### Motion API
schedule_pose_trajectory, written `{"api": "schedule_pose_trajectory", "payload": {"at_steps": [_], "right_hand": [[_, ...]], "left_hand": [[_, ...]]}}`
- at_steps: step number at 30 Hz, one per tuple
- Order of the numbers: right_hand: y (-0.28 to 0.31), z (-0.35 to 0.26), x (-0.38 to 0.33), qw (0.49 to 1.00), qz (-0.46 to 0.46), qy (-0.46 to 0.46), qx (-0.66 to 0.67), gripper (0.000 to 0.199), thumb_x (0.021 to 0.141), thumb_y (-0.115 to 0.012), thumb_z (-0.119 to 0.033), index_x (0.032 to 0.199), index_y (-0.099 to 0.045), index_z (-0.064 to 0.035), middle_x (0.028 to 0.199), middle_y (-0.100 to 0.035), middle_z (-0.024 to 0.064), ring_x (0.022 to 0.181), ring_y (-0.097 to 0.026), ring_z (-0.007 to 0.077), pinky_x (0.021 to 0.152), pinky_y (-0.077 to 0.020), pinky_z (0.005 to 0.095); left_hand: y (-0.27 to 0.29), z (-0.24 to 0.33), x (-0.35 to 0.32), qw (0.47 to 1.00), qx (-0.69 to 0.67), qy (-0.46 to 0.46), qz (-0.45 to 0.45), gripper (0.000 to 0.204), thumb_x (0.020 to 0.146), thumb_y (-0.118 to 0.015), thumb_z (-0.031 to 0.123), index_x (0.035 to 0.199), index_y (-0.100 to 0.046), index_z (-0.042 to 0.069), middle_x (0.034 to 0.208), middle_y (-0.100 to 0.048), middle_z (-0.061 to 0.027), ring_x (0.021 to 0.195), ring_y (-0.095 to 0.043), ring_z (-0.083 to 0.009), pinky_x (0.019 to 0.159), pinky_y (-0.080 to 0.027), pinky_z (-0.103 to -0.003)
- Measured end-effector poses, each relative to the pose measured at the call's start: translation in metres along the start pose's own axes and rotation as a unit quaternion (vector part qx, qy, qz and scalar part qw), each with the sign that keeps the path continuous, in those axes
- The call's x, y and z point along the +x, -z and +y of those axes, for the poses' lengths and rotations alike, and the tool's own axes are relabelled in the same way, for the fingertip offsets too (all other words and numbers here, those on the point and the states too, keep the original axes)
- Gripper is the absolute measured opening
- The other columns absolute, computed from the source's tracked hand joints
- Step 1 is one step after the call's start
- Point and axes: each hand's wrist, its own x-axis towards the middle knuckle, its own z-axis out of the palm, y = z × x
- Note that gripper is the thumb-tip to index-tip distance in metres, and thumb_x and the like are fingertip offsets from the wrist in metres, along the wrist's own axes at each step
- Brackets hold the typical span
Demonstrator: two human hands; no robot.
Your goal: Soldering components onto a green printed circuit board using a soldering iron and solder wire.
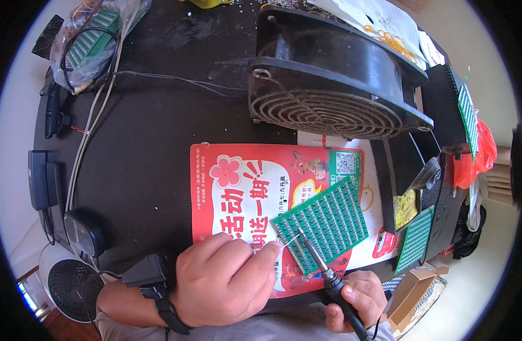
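Observation:
A green circuit board [338,219] with rows of small parts lies slanted on a red and white printed sheet [202,199]. My left hand [224,278], closed, pinches a thin strand of solder wire [291,241] that reaches over the board's left part. Wrapped round the handle of a soldering iron [332,282] is my right hand [366,295], at the board's near edge. The iron's tip points at the board close to the wire's end; whether tip and wire touch is too small to tell. A black strapped device [150,273] sits on my left wrist.
A large black fan [329,108] with a wire grille stands beyond the board. Right of it are a black holder with a yellow sponge [405,209] and another green board [415,238]. Cables [89,131] and a bagged stack of boards [96,37] lie at left.

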Motion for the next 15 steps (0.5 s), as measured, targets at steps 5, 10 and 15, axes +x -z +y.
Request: {"api": "schedule_pose_trajectory", "payload": {"at_steps": [5,10,15], "right_hand": [[0.006,0.001,0.002,1.0,-0.018,-0.005,0.013,0.038,0.086,-0.072,-0.017,0.116,-0.059,0.0018,0.083,-0.062,0.0135,0.069,-0.059,0.0233,0.061,-0.0511,0.0364],[0.006,0.002,0.003,0.999,-0.044,-0.007,0.01,0.04,0.085,-0.072,-0.017,0.118,-0.059,0.0008,0.084,-0.062,0.013,0.071,-0.059,0.0236,0.063,-0.0507,0.0377],[0.007,0.003,0.002,0.999,-0.034,-0.002,0.026,0.042,0.083,-0.073,-0.015,0.12,-0.058,0.0015,0.086,-0.063,0.0147,0.072,-0.06,0.0243,0.064,-0.0517,0.0377]], "left_hand": [[0.004,0.0,0.005,0.999,-0.013,0.027,0.012,0.019,0.077,-0.076,0.004,0.096,-0.075,0.002,0.076,-0.063,-0.0073,0.062,-0.062,-0.0229,0.055,-0.051,-0.034],[0.03,-0.004,0.012,0.983,-0.12,0.141,0.001,0.012,0.09,-0.075,0.001,0.102,-0.076,0.003,0.081,-0.071,-0.0117,0.066,-0.069,-0.0234,0.059,-0.054,-0.031],[0.035,-0.007,0.01,0.983,-0.126,0.128,0.031,0.017,0.084,-0.08,0.003,0.1,-0.077,0.006,0.073,-0.071,-0.0089,0.06,-0.067,-0.0201,0.055,-0.051,-0.031]]}}
